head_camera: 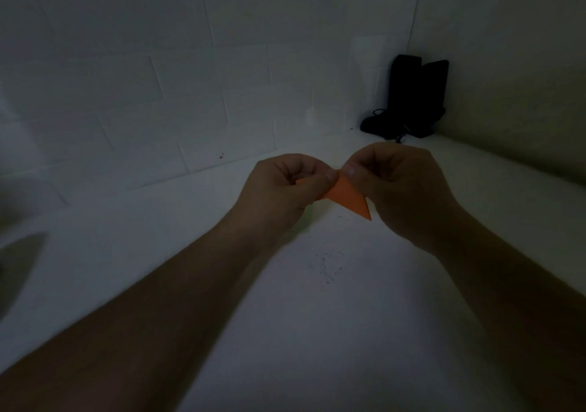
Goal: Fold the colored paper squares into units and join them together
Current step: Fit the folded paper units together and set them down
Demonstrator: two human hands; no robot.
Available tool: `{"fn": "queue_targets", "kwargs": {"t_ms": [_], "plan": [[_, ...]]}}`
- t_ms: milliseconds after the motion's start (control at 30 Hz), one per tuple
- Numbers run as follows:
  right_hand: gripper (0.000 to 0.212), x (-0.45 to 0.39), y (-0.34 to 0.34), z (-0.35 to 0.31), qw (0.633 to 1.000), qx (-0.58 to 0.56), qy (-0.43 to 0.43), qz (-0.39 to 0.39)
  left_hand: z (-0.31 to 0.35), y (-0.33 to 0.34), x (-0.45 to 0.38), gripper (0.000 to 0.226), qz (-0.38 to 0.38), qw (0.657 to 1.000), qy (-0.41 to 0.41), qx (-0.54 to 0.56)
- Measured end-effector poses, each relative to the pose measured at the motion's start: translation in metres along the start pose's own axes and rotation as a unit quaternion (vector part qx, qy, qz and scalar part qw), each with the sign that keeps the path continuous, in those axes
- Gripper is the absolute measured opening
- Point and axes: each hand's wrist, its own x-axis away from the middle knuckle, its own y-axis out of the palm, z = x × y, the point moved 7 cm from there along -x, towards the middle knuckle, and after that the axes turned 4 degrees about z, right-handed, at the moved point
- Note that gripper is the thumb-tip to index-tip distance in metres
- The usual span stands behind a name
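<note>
A folded orange paper piece (347,197) hangs in the air between both hands, above the white table (317,316). Its visible part is a flat triangle pointing down and to the right. My left hand (285,186) pinches the paper's left part with curled fingers, and that part is mostly hidden behind them. My right hand (402,183) pinches the upper tip between thumb and forefinger. The thumbs of the two hands nearly meet at the top of the paper. The scene is dim.
A black object with cords (409,97) stands in the far right corner where the tiled wall (158,78) meets the side wall. Small dark specks (329,265) dot the table in front of me. A grey shape (19,269) lies at the left edge.
</note>
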Motion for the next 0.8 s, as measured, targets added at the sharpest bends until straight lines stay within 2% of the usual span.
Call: {"fn": "queue_targets", "kwargs": {"t_ms": [200,367,500,600,800], "plan": [[0.024,-0.003,-0.013,0.002,0.998,-0.026,0.014,0.051,-0.002,-0.007,-0.005,0.008,0.036,0.999,0.005,0.018],[0.023,-0.003,-0.012,0.003,0.998,-0.029,0.023,0.052,-0.001,-0.007,-0.004,0.011,0.024,0.999,-0.023,0.032],[0.022,-0.004,-0.015,0.007,0.996,-0.051,0.038,0.068,-0.002,-0.012,-0.004,0.009,0.054,0.995,-0.045,0.069],[0.021,-0.005,-0.019,0.009,0.993,-0.076,0.040,0.083,-0.001,-0.011,-0.003,0.008,0.047,0.994,-0.060,0.083],[0.017,-0.005,-0.012,0.016,0.985,-0.130,0.093,0.071,0.000,-0.009,-0.002,0.010,0.044,0.994,-0.060,0.078]]}}
